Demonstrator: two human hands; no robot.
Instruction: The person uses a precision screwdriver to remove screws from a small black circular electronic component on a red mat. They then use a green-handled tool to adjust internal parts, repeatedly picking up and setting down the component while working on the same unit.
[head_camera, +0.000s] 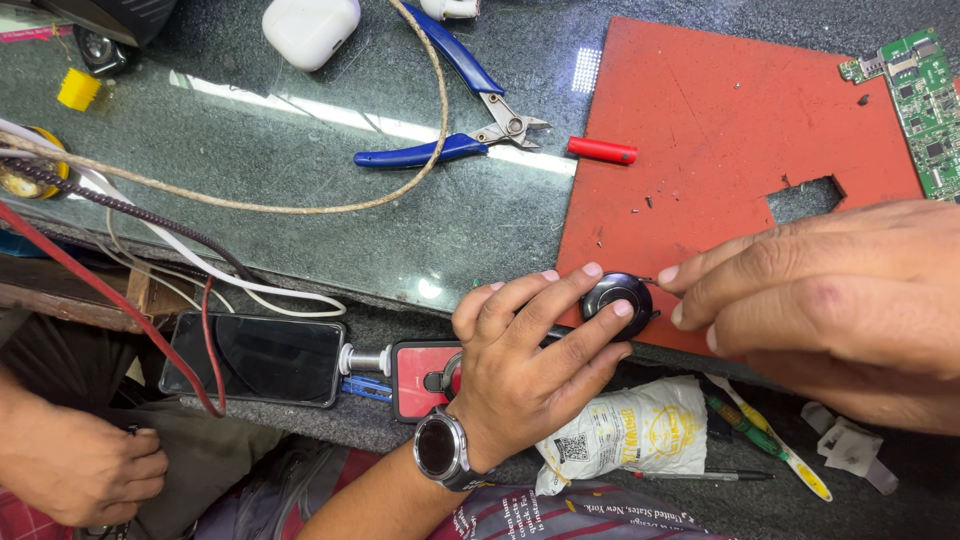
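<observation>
Disc (617, 300) between left fingers (580, 320), right fingers (690, 285)

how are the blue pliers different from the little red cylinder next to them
The blue-handled pliers are a two-armed tool with splayed handles and bare metal jaws; the red cylinder is one short plain stick. The pliers are much longer. A cord crosses the pliers; nothing touches the cylinder's top. Both lie untouched on the green counter.

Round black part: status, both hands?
Left hand pinching the round black part on the red mat. Right hand fingertips at its edge. Nothing blocking; pliers lie apart.
</observation>
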